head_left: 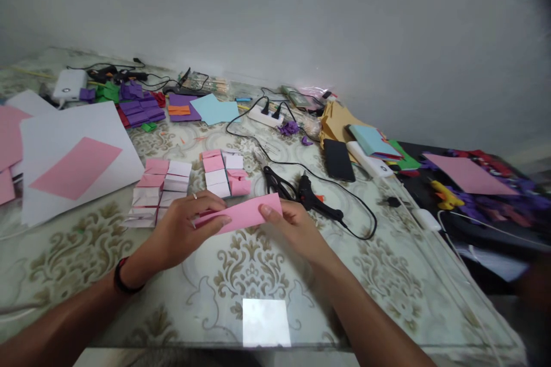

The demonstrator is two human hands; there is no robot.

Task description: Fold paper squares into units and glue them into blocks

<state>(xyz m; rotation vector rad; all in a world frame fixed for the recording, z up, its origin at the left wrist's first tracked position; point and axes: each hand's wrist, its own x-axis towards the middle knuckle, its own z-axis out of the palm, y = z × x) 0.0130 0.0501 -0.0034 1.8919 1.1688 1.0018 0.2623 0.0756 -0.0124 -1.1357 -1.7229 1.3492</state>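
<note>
A folded strip of pink paper [247, 215] is held above the table between both hands. My left hand [183, 228] pinches its left end between thumb and fingers. At its right end, my right hand [295, 228] has the thumb on top and the fingers behind. Just beyond my left hand lie folded pink and white paper pieces in a block [158, 186], and a smaller similar block [224, 172] sits right of it. A black glue gun [316, 198] and black-handled scissors [279, 182] rest beyond my right hand.
White sheets [81, 126] with a pink piece [77, 168] cover the left. Purple folded papers [142, 110], light blue paper [214, 109] and a power strip [266, 116] lie at the back. A black phone [338, 159] is right of centre. A black cable loops near the glue gun.
</note>
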